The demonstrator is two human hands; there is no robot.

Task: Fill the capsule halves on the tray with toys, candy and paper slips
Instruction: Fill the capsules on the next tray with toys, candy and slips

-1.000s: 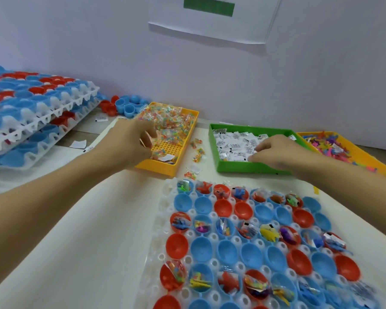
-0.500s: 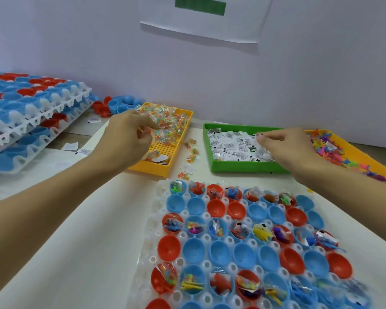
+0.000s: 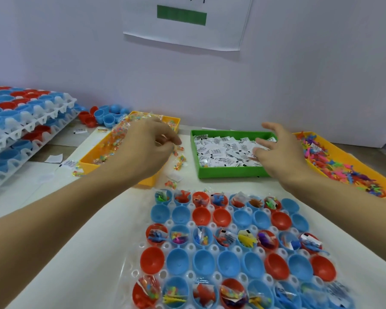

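Yellow bin (image 3: 88, 162) at centre left sits under the left hand (image 3: 143, 150), fingers pinching candy (image 3: 165, 141); the right hand (image 3: 276, 152) spreads wide over paper slips (image 3: 221, 150).

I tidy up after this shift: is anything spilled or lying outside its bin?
Yes. Candy packets lie loose on the table between the yellow candy bin and green bin; paper slips are strewn left of the candy bin.
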